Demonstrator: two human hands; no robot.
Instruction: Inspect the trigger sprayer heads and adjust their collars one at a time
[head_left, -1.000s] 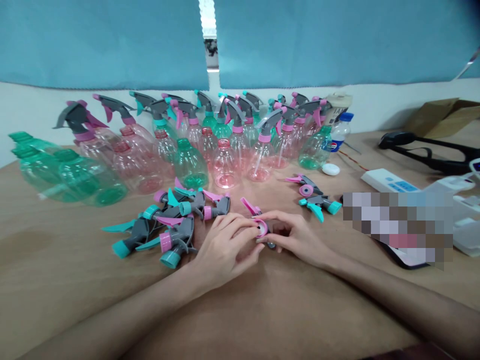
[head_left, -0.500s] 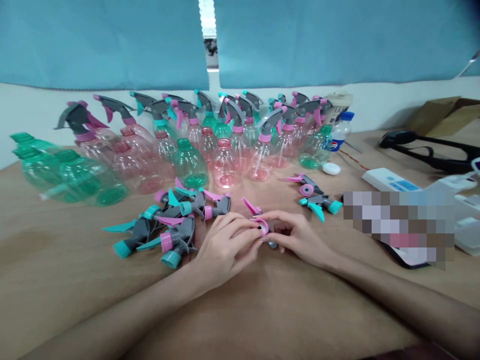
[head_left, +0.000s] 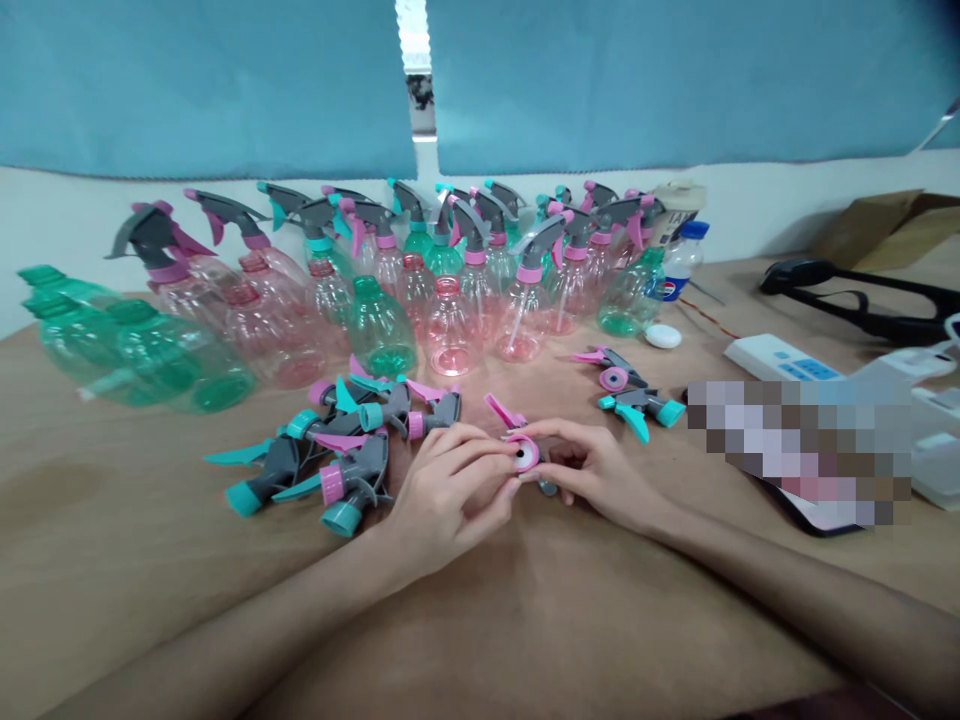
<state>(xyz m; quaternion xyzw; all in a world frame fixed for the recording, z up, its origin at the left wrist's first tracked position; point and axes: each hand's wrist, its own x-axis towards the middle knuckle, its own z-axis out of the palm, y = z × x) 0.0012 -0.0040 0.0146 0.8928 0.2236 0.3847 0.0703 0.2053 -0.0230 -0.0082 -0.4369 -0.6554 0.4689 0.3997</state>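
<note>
Between my two hands is a grey and pink trigger spray head (head_left: 532, 455), its round collar turned up toward me with a white disc and dark centre hole showing. My right hand (head_left: 600, 470) pinches the collar's right side between thumb and fingers. From the left, my left hand (head_left: 454, 490) closes in, fingertips on the collar's edge. The pink trigger (head_left: 504, 410) sticks out beyond the fingers; much of the grey body is hidden. Left of my left hand lies a pile of loose spray heads (head_left: 360, 470) with teal or pink parts.
Behind stand rows of clear green and pink bottles (head_left: 450, 330), many topped with spray heads. Two or more loose spray heads (head_left: 641, 400) lie right of centre. Farther right are a white oval object (head_left: 663, 336), a blue-capped bottle (head_left: 682, 262), a power strip (head_left: 780, 358) and black straps (head_left: 862, 300).
The fingers of my left hand have shifted slightly on the collar, and more of its white inner disc shows. Everything else stays in place.
</note>
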